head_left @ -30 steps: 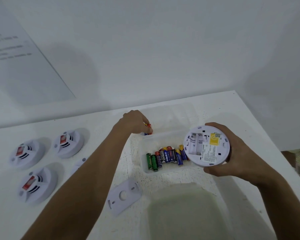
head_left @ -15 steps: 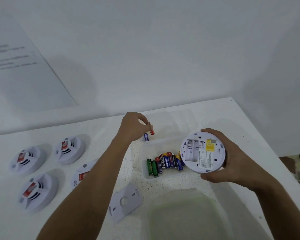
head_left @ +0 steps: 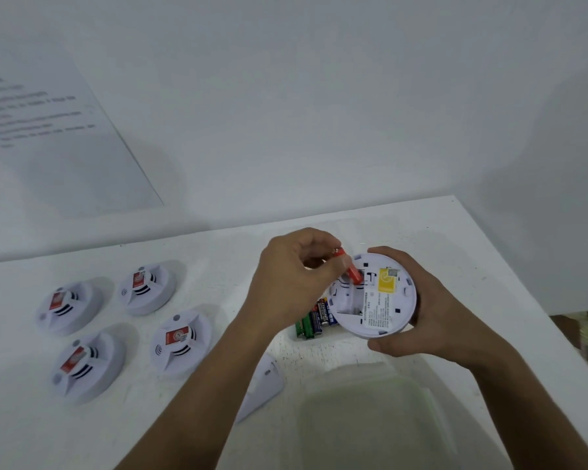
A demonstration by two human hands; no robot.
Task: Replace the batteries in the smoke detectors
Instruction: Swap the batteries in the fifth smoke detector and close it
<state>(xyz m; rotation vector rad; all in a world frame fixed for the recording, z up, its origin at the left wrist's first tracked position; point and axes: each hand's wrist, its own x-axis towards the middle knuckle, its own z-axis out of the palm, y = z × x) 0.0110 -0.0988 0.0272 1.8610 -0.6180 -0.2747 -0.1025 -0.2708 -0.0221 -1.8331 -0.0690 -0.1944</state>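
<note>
My right hand (head_left: pixel 431 313) grips a white round smoke detector (head_left: pixel 377 300), back side up, showing a yellow label and an open battery bay. My left hand (head_left: pixel 292 283) pinches a red battery (head_left: pixel 350 271) whose tip touches the top of that bay. Under the detector, a clear tray of several coloured batteries (head_left: pixel 314 318) is partly hidden. A white back cover plate (head_left: pixel 265 385) lies on the table beneath my left forearm.
Several white smoke detectors with red stickers lie face up at the left, one of them (head_left: pixel 180 340) nearest my left arm. A larger translucent container (head_left: pixel 370 418) stands at the front. The white table (head_left: pixel 472 252) ends at the right, and a wall rises behind.
My left hand carried the red battery from behind the tray rightwards to the detector's bay. My right hand brought the detector left and tilted it over the tray.
</note>
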